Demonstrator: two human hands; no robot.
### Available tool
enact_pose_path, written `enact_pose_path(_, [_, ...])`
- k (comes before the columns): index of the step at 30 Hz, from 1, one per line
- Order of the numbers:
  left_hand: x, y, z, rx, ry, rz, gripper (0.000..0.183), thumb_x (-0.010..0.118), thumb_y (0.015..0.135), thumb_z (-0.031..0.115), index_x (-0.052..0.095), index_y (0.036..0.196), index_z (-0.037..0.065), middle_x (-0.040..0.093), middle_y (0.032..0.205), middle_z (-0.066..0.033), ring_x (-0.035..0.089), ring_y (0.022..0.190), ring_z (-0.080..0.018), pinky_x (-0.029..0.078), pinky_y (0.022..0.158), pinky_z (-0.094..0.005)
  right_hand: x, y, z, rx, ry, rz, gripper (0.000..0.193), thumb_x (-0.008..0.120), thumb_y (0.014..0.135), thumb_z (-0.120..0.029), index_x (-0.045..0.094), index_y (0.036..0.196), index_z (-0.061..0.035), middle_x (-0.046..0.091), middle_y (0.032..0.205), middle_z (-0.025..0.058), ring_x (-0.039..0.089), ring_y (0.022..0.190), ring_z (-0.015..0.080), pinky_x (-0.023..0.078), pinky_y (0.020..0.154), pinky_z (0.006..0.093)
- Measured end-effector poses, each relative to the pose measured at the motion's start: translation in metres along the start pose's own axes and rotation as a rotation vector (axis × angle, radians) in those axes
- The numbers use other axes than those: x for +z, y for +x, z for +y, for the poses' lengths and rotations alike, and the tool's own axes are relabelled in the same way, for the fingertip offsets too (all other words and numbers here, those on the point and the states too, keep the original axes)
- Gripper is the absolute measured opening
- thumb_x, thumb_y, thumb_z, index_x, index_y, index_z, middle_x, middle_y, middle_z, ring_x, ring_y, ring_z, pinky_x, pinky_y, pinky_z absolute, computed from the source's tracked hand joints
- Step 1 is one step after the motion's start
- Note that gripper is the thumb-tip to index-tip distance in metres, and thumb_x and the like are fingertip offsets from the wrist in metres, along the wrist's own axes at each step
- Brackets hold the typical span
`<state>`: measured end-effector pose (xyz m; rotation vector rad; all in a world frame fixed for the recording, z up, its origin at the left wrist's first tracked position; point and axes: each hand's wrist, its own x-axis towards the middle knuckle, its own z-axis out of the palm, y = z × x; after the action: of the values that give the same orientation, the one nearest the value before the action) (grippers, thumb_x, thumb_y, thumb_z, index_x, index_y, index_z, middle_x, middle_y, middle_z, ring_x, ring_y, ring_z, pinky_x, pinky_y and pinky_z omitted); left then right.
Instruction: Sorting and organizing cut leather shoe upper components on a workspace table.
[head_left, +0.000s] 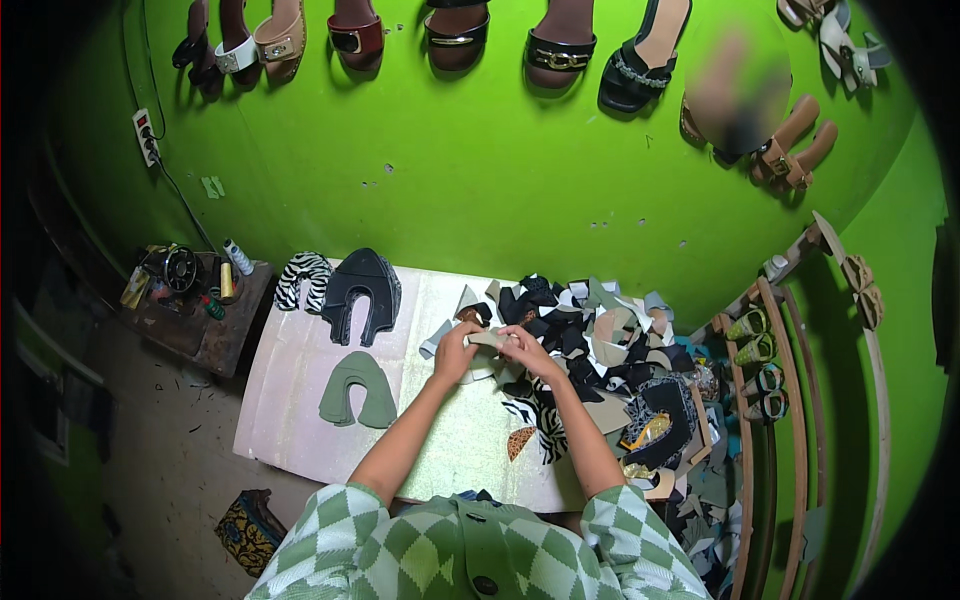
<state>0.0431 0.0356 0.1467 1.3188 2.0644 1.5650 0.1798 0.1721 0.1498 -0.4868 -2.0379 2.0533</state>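
Note:
My left hand (455, 350) and my right hand (527, 350) meet over the table, at the left edge of a heap of cut scraps (570, 345). Between them they pinch a small pale grey-beige scrap (486, 339), one hand at each end. Just beyond my fingers lie a brown-and-black scrap and some grey ones. To the left, a stack of olive-green horseshoe-shaped pieces (376, 385) lies flat. Behind it rest black horseshoe-shaped pieces (362, 275) and zebra-striped pieces (302, 280). Zebra-striped scraps (550, 436) and a leopard-print scrap (519, 442) lie near my right forearm.
The pale table (290, 400) stands against a green wall (460, 180) hung with sandals (560, 55). A sewing machine (175, 270) with thread spools is at the left. Wooden racks (785, 400) holding shoes stand at the right. A patterned bag (245, 530) lies on the floor.

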Motion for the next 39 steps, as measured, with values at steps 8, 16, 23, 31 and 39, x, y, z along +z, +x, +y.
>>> enact_pose_path(8, [-0.031,-0.075,-0.056,-0.305,-0.028,-0.334,0.017,0.067,0.081,0.013,0.062,0.092,0.001,0.06,0.067,-0.0065,0.054,0.058,-0.0135,0.042,0.053,-0.0291,0.007,-0.046,0.062,0.152,-0.154,-0.107,0.026,0.061,0.089,-0.017,0.057,0.109,-0.0018,0.065,0.085,0.0019,0.061,0.074,0.0081,0.051,0.064,0.0223])
enact_pose_path(16, [-0.041,-0.152,-0.072,-0.601,0.106,-0.34,0.034,0.073,0.074,0.012,0.059,0.103,0.005,0.063,0.076,-0.0074,0.061,0.063,-0.0213,0.049,0.058,-0.0329,0.067,-0.094,0.105,0.181,-0.293,0.131,0.027,0.062,0.085,-0.012,0.055,0.109,-0.0028,0.061,0.088,0.0048,0.059,0.071,0.0123,0.05,0.061,0.0266])
enact_pose_path(23, [-0.033,-0.178,-0.057,-0.039,0.624,-0.336,0.064,0.074,0.067,0.013,0.051,0.126,0.019,0.048,0.132,-0.0067,0.043,0.122,-0.0291,0.041,0.093,-0.041,0.108,-0.129,0.119,-0.213,-1.101,0.218,0.041,0.055,0.079,-0.006,0.051,0.12,-0.0093,0.049,0.126,0.0134,0.046,0.118,0.0282,0.033,0.1,0.0454])
enact_pose_path(31, [-0.027,-0.169,-0.062,-0.015,0.646,-0.371,0.062,0.076,0.065,0.02,0.056,0.124,0.02,0.041,0.139,-0.0082,0.034,0.129,-0.0344,0.037,0.097,-0.0442,0.099,-0.132,0.117,-0.079,-1.092,0.116,0.048,0.052,0.079,-0.006,0.05,0.126,-0.0141,0.047,0.133,0.0111,0.043,0.124,0.0255,0.026,0.105,0.0499])
enact_pose_path(39, [-0.003,-0.125,-0.05,-0.061,0.593,-0.285,0.066,0.075,0.068,0.02,0.05,0.128,0.014,0.039,0.139,-0.0129,0.032,0.129,-0.0368,0.036,0.098,-0.0462,0.025,-0.104,0.097,-0.132,-1.094,0.651,0.039,0.055,0.069,0.003,0.06,0.106,-0.0071,0.053,0.114,0.0129,0.05,0.106,0.0305,0.035,0.09,0.0433])
